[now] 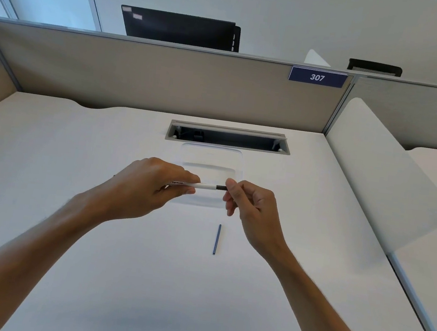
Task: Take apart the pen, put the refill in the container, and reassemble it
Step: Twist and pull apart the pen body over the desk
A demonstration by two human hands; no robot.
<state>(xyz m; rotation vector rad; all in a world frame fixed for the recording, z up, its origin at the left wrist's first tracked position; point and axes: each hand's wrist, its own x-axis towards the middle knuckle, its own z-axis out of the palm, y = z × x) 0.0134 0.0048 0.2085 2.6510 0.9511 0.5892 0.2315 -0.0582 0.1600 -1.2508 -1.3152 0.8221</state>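
Observation:
I hold a white pen (205, 186) level above the desk. My left hand (151, 184) grips its barrel. My right hand (246, 199) pinches the black end piece of the pen (221, 188) between thumb and forefinger. A thin blue refill (216, 239) lies on the white desk just in front of my hands, pointing away from me. A clear, shallow plastic container (211, 154) sits on the desk right behind and under the pen; it is hard to see into.
A cable slot (228, 137) is cut into the desk behind the container. A beige partition (167, 81) with a "307" sign (317, 77) closes the back. A white divider panel (382, 176) rises on the right.

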